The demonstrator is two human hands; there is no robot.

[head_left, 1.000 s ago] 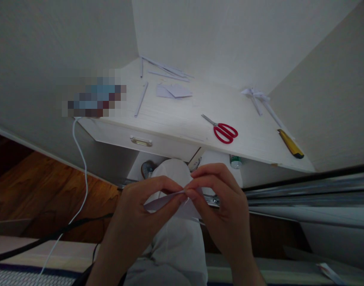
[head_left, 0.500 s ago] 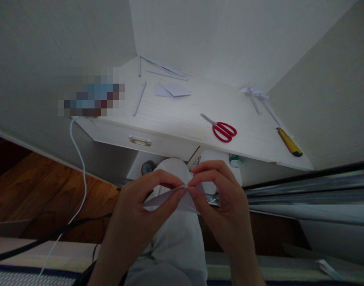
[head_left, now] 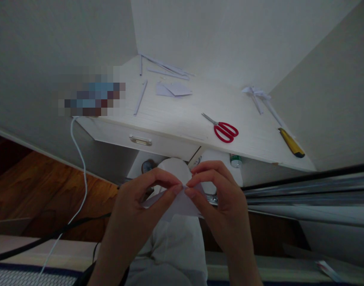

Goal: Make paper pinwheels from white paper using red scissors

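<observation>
Paper (head_left: 179, 207) sits between both hands (head_left: 133, 210), pinched along its upper edge.

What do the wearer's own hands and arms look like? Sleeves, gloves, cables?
Left hand and right hand are both bare: no gloves, rings or markings visible. No sleeves in view; forearms are uncovered down to the frame edge. A black strap or cable runs behind the left forearm; can't tell if it's attached.
</observation>
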